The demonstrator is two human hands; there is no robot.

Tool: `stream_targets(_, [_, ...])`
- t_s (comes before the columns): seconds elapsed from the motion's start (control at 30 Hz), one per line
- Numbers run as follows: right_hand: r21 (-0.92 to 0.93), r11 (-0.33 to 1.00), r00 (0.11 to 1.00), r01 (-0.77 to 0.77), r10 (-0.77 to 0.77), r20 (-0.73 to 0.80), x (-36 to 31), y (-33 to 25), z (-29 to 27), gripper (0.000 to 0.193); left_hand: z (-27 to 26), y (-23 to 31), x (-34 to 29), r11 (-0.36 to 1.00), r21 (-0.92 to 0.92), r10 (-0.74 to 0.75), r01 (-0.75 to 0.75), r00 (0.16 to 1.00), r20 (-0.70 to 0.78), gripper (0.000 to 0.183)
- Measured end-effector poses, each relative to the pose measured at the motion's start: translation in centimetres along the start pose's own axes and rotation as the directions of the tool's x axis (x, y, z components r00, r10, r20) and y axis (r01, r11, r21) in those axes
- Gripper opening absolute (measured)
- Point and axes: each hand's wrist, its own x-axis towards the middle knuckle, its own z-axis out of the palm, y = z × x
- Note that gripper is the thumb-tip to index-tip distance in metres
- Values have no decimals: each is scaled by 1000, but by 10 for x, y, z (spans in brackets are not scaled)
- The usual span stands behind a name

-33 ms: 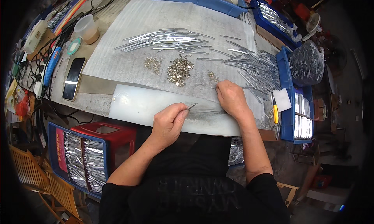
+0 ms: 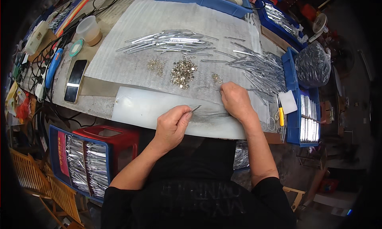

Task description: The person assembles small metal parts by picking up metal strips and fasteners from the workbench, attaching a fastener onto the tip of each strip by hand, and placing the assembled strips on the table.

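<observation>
- Here's the thin metal piece [image 2: 196, 109], over the middle of the milky sheet [image 2: 139, 109], pinched in my left hand [image 2: 173, 123] with just its tip poking out; too slack a pinch could let it twist or drop.
- My right hand [image 2: 236, 99] is over the sheet's far right, fingers curled; whether they're grasping anything, I can't tell.
- Right beside those fingertips, just past the sheet's far edge, the small gold-coloured heap [image 2: 216, 77]: bits this tiny might scatter at a careless brush, or come up two at once.
- Farther left past that edge, the pile of round bits [image 2: 183, 72] and a sparse gold-coloured patch [image 2: 155, 66]; one sweeping hand could mix them.
- Off the sheet's far right corner, loose metal strips [image 2: 258, 72] crisscross; a knuckle's knock might send some sliding.
- The sheet's near edge faces me: anything dropped there could roll off the bench [image 2: 95, 103].
</observation>
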Motion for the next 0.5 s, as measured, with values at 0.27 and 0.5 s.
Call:
stream_targets(0.27, [173,982,994,-80,91,-56,-8,-1,-6,7,5,-4,1,995,-92,-48,47,999,-7,10])
stream_targets(0.5, [743,605,936,-285,343,79,-32,-38,-20,12,18,6,6,998,-59,34,-38,997,-76,10])
